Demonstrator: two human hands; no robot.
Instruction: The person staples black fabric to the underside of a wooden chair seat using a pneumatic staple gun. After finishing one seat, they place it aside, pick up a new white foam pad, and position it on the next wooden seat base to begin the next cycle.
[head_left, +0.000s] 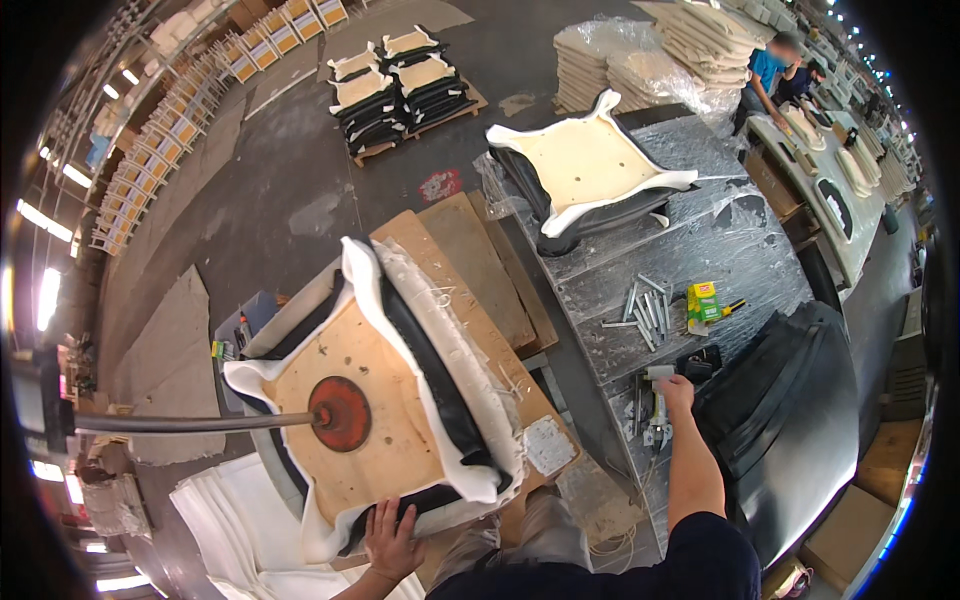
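Observation:
In front of me a square plywood seat base (380, 450) lies underside up, with white padding and black cover material (410, 345) around its edges. A red disc (343, 412) on a metal rod (190, 424) presses on its middle. My left hand (390, 540) rests on the seat's near edge, fingers spread. On the metal-topped table to the right, my right hand (677, 392) is closed at the upper end of what looks like an air staple gun (657, 425) with a hose. The fingers partly hide the tool, which is on the table top.
Loose staple strips (645, 315), a yellow-green box (703, 305) and black sheets (780, 420) lie on the table (590, 310). A stack of covered seats (590, 165) stands at its far end. White sheets (235, 520) lie at lower left. Co-workers (765, 75) stand at far right.

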